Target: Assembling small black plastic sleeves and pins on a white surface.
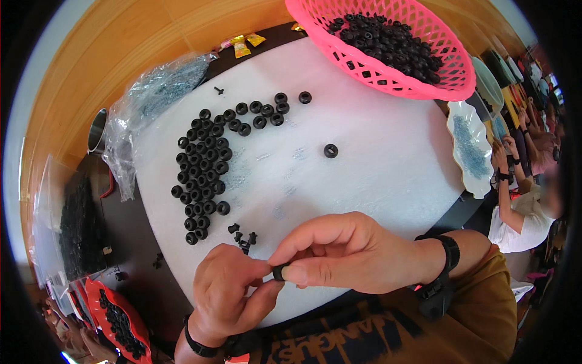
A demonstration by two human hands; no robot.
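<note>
A small black rubber ring [279,272] is pinched between the thumb and fingers of my right hand [345,255], above the near edge of a white-covered tabletop. My left hand [225,288] meets it from the left, its thumb and forefinger closed at the ring's side; whatever lies between those fingertips is hidden. Just beyond my left knuckles lie several small black plugs [242,238]. Many similar black rings [203,161] form a dense group on the left of the white cover [376,164], trailing off toward the back. One lone ring [330,150] sits near the middle.
A pink lattice basket [388,85] full of black parts stands at the back right. Right of it is a white scalloped dish [482,188] with pale blue bits. Plastic bags [121,133], a metal cup [97,130] and a red tray [97,297] line the left. Other people sit at far right.
</note>
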